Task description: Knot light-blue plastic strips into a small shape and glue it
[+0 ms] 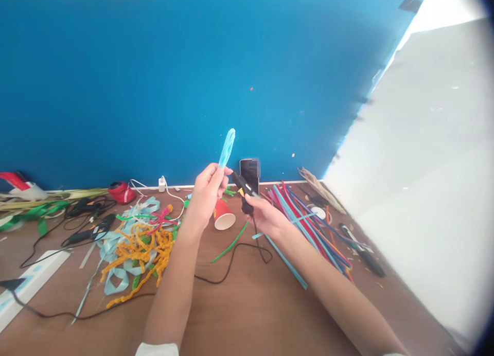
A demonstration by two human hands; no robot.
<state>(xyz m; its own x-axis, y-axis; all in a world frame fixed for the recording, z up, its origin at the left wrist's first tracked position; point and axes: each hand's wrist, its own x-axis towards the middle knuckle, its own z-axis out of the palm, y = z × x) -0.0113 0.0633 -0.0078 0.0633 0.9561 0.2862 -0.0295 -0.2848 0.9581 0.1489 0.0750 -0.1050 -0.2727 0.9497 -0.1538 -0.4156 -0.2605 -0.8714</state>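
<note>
My left hand (210, 189) is closed around the lower end of a light blue loop (227, 146), which looks like bent pipe cleaner and points upward. In my right hand (266, 214) is a black glue gun (243, 185) with a yellow trigger. Its nozzle is close to the fingers of my left hand; whether they touch is hard to tell. The gun's black cord (231, 263) trails down onto the brown table (247, 315). Just behind my left wrist, a red paper cup (223, 215) lies on its side.
Orange twisted pipe cleaners (144, 248) and pale blue ribbon (116, 281) are heaped at left, near a white power strip (33, 286). Straight coloured pipe cleaners (309, 227) lie at right beside a utility knife (363, 250). A phone (249, 173) leans against the blue partition (173, 78).
</note>
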